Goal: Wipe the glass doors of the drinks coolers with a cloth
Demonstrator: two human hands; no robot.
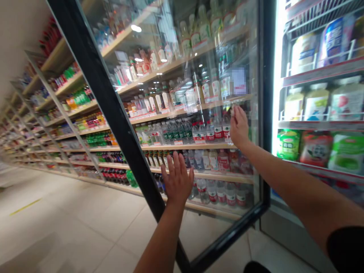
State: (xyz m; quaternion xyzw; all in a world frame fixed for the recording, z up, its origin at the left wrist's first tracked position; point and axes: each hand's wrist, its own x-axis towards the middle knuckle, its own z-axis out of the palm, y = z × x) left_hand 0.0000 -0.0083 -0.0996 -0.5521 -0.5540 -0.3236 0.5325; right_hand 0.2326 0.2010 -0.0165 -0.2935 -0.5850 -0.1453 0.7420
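A glass door (126, 132) with a black frame stands swung open in front of me. My left hand (178, 180) lies against the lower part of its pane, fingers stretched and spread, holding nothing. Higher and to the right, my right hand (239, 125) is at the glass with its fingers bent together. A small pale bit shows at those fingertips, too little of it to name. Through the pane I see shelves of bottled drinks, and some reflections lie over them.
To the right is a lit refrigerated cabinet (303, 216) with bottled drinks (315, 102) on its racks. Long store shelves (68, 81) of drinks run away to the left. Pale floor tiles (85, 220) lie below, with a yellow strip (25, 207) at the left.
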